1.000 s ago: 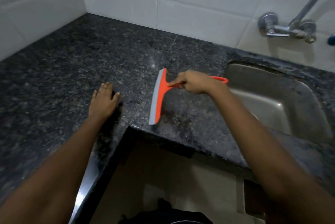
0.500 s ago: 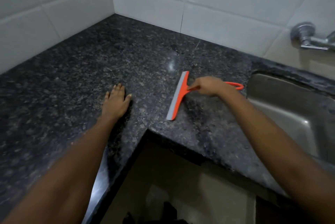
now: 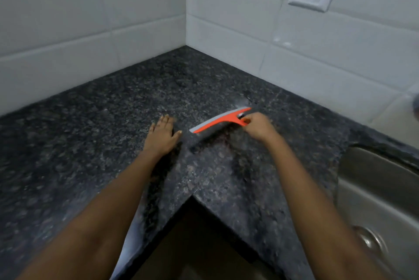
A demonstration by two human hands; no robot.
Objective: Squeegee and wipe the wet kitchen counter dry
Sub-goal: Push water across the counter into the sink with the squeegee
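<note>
Head view: squeegee (image 3: 218, 121) amid open counter (image 3: 90, 134)

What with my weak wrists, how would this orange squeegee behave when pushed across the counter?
Probably light: the right hand alone holds the orange squeegee by its handle. Its body looks like stiff plastic, keeping a straight edge; the grey blade strip likely flexes slightly.

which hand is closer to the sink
Right. The right hand grips the squeegee by its handle, on the side toward the sink; the left hand rests flat on the counter past the blade's far end, farther away.
</note>
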